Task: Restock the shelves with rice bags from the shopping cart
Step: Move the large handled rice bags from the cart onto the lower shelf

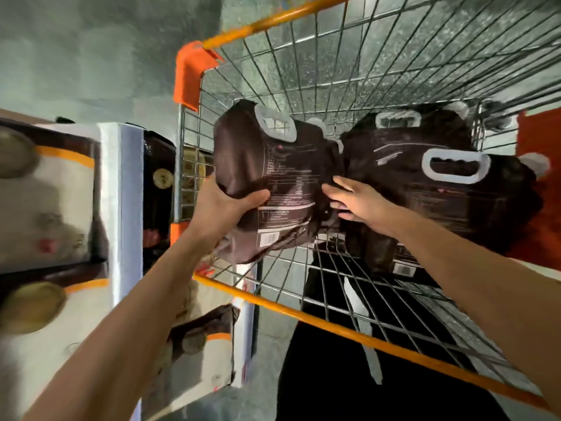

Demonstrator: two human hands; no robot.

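Note:
A dark brown rice bag [273, 165] with a grey handle is raised at the left side of the wire shopping cart [303, 71]. My left hand [224, 205] grips its lower left edge, thumb across the printed back. My right hand [352, 199] has its fingers reaching in at the bag's right edge, between it and a second dark rice bag [449, 202] with a grey handle loop. More dark bags lie behind that one in the cart.
The cart has orange rims [334, 323] and an orange corner [189, 74]. Left of it stand shelves with white and brown rice bags [51, 202] behind a pale upright post [121, 208]. Grey floor lies beyond, and something red [540, 141] at the far right.

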